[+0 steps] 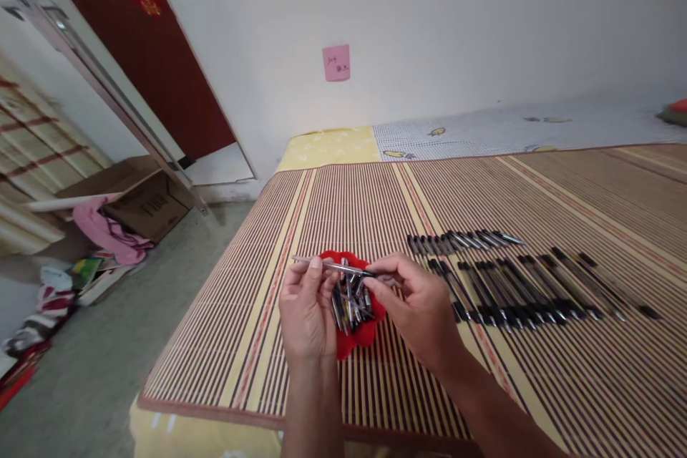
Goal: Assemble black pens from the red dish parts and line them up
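Between my two hands a slim pen (339, 267) lies nearly level, its silvery end to the left and its dark end to the right. My left hand (310, 300) pinches the silvery end between thumb and fingers. The fingertips of my right hand (416, 304) close on the dark end. Under the pen sits a red scalloped dish (358, 345) holding small black and silver pen parts (351, 308). Right of my right hand, long pen barrels (509, 293) lie side by side in a row. Behind them is a row of shorter dark-ended pieces (456, 242).
A striped bamboo mat (215, 351) covers the bed, with patterned cloth (456, 132) along the wall. A pink note (336, 62) is stuck on the wall. Left on the floor are a cardboard box (150, 204) and a pink cloth (107, 232).
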The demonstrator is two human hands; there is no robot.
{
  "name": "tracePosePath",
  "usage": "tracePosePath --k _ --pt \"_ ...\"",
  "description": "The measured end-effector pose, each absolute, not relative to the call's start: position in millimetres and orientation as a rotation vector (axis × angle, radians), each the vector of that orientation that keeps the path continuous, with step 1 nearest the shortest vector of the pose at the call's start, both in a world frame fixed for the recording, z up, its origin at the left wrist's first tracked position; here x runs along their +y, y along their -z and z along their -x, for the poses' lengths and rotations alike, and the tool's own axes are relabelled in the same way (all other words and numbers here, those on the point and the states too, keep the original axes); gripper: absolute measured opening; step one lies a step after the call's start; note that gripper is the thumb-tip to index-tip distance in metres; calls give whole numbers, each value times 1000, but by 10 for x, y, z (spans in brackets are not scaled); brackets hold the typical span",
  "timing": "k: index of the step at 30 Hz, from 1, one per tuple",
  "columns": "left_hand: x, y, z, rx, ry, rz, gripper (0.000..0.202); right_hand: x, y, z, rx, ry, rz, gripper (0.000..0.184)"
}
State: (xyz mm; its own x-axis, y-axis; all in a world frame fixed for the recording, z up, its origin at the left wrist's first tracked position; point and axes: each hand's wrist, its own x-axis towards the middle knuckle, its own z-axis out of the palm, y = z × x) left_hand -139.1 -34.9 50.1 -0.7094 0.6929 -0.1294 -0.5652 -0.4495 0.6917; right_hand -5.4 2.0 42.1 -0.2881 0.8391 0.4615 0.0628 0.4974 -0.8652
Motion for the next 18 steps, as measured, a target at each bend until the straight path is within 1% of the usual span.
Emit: tracePosePath --k 2,6,10,12,14,16,18 --pt "-346 -501 1378 951 -2163 -237 26 27 -432 36 -1711 -865 758 8" --pt "-351 -523 1349 955 -2119 -261 26 41 -439 9 -1683 -919 789 11" --pt "-373 -549 1314 962 -2058 -364 22 66 -440 -19 -1688 -1069 850 39" --pt "-376 -544 1307 968 -2036 -395 21 79 -444 -34 -1663 -1218 827 44" --pt "-371 -528 1311 975 -2058 -375 21 90 -447 -43 -1637 -1303 786 35" --pt "-362 -511 1323 980 -2100 -329 20 99 -446 -45 -1624 -1285 760 22" --pt "-358 -503 1333 985 -2106 -319 21 106 -443 -42 -1617 -1243 778 19"
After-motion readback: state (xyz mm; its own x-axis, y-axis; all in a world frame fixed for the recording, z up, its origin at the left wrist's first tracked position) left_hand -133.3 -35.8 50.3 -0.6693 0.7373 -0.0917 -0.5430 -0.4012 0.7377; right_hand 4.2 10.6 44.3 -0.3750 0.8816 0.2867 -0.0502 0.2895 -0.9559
